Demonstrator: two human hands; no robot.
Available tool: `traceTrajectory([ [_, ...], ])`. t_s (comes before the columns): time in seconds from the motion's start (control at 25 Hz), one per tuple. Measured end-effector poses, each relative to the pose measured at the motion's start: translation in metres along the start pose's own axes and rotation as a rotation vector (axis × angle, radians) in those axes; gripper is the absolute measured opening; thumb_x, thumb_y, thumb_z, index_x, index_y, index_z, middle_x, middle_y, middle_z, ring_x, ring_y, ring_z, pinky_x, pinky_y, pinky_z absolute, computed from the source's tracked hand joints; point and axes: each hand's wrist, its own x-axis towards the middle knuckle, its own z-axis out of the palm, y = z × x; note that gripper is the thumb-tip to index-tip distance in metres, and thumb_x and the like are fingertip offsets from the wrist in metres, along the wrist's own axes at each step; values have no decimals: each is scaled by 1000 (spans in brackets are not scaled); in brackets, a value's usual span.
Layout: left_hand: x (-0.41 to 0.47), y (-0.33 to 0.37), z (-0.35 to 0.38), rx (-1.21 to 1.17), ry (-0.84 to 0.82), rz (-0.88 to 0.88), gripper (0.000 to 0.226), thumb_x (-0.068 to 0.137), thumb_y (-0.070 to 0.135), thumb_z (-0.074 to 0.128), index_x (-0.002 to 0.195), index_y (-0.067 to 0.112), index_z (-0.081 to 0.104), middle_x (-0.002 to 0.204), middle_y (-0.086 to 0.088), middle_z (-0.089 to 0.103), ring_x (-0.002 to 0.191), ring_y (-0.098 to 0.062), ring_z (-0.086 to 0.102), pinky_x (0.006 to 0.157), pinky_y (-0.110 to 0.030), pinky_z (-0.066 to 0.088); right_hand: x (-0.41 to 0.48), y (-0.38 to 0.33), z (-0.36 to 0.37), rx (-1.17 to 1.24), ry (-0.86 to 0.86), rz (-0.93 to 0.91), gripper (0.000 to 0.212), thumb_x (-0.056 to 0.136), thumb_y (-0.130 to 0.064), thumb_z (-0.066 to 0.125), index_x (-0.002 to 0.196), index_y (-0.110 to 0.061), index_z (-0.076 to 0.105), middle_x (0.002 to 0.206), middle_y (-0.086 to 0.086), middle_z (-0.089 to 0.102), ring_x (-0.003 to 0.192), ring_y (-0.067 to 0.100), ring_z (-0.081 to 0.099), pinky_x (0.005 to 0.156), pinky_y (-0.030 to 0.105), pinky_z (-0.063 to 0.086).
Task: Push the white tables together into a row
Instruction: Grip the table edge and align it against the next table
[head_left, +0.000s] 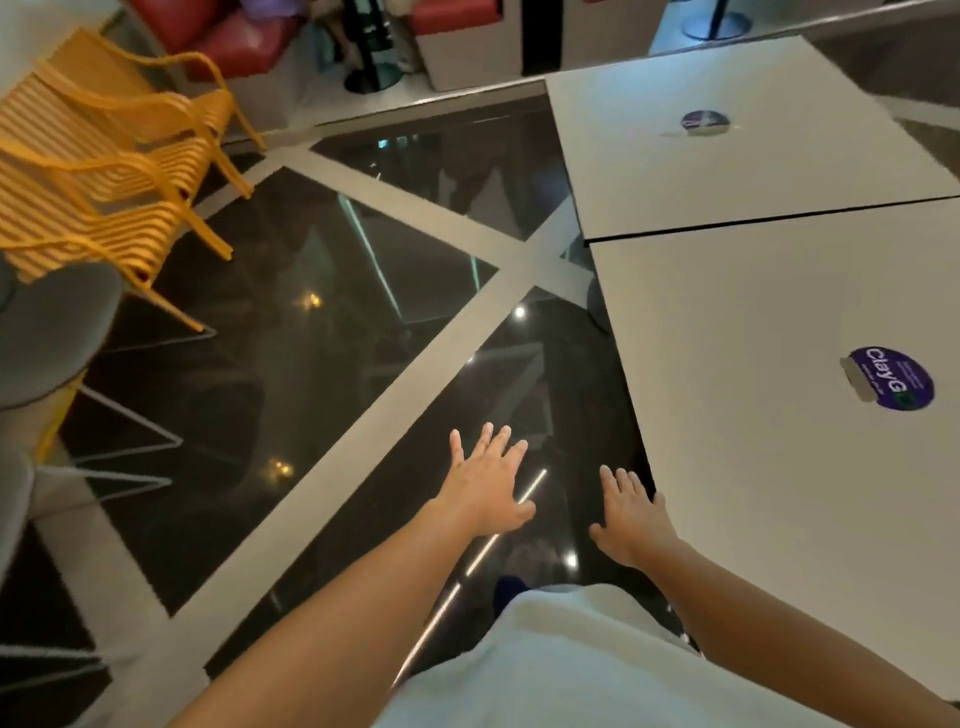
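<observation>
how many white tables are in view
2: the near white table at lower right, the far white table just beyond it, a thin dark gap between. More may be off-frame.

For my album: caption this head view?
Far table meets near table; left hand and right hand, open, beside the near one.

The near white table (753, 441) meets a second white table (727, 176) at its far edge, with the right hand (631, 512) spread just beside its left edge, the left hand (488, 483) farther left, and yellow chairs (104, 182) well beyond.

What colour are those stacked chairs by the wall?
The stacked chairs are yellow-orange with slatted seats, seen in the head view.
</observation>
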Motion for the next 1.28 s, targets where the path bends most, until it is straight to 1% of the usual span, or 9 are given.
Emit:
traceTrajectory([
  [0.2,86,-5,-47,99,-33,196,88,86,57,54,156,23,13,166,-6,4,151,-28,-8,112,-63,-12,29,0,-35,113,77,166,88,95,-43,52,156,-17,-6,166,10,2,152,27,0,119,55,12],
  [0.6,240,91,-95,410,-212,847,86,89,57,51,156,22,11,166,-8,2,151,-29,-9,113,-66,-10,56,23,-54,436,146,689,88,96,-39,53,156,-17,-7,166,11,-1,152,29,-2,119,56,7],
  [0.88,332,102,-105,563,-374,1148,82,90,56,50,156,22,15,166,-8,7,152,-29,1,116,-62,-4,112,-13,-71,810,166,1068,86,96,-39,50,156,-13,-7,165,12,-1,152,29,0,119,55,14],
  [0.96,352,98,-103,475,-487,1061,77,91,53,53,154,19,24,162,-8,23,147,-30,23,117,-54,14,129,-30,-78,931,179,1139,85,97,-40,49,156,-12,-6,165,13,-2,151,29,0,119,55,16],
  [1.04,362,94,-98,261,-632,844,62,92,47,57,143,13,44,145,-9,49,130,-28,47,110,-42,35,142,-44,-82,1045,255,1211,81,98,-39,49,156,-11,0,165,14,1,151,29,2,119,54,18],
  [1.12,367,96,-95,-3,-763,503,36,94,39,57,109,8,62,110,-9,65,102,-26,61,101,-42,47,150,-50,-86,1160,439,1327,73,99,-37,50,155,-10,13,163,13,13,149,29,14,117,49,25],
  [1.16,370,100,-94,-143,-825,290,32,95,38,56,98,7,62,101,-8,66,93,-25,63,96,-44,48,154,-51,-88,1195,572,1404,65,99,-35,50,152,-9,24,158,13,25,144,29,26,113,46,33],
  [1.2,373,103,-94,-278,-881,90,35,96,39,53,98,5,60,101,-10,66,93,-26,63,93,-47,48,157,-52,-89,1223,706,1481,54,99,-33,51,146,-10,36,149,11,38,134,28,40,106,44,40],
  [1.28,380,108,-89,-520,-943,-204,48,99,44,46,118,1,56,118,-17,63,104,-33,62,97,-53,44,164,-47,-93,1439,932,1676,36,98,-31,53,127,-11,52,129,9,53,111,25,55,92,40,49],
])
